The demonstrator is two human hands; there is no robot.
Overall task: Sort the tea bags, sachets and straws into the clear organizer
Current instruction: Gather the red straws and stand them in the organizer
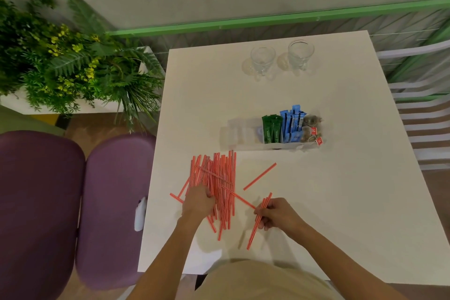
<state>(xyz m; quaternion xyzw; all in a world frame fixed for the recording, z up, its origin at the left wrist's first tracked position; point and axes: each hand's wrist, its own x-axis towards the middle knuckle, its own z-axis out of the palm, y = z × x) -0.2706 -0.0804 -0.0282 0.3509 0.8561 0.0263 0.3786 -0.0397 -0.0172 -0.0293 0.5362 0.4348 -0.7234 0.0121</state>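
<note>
Right hand (277, 213) pinches a small bundle of red-and-white striped plastic straws (261, 217), likely so they travel together. Left hand (198, 202) sits on the loose heap of matching straws (220, 178), fingers curled in; gripping or just pinning, I can't tell. Clear plastic organizer (239, 133) waits just beyond the heap. Its left compartments look free, while green sachets (272, 131), blue sachets (292, 124) and tea bags (311, 129) pack its right. Plenty of white table (341, 190) rightward; the heap lies near the left edge.

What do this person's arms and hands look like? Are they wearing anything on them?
Both arms are bare to the frame's edge; no sleeves show. The left hand and right hand wear no gloves, and no ring, watch or bracelet is visible. A beige top shows at the bottom edge.
</note>
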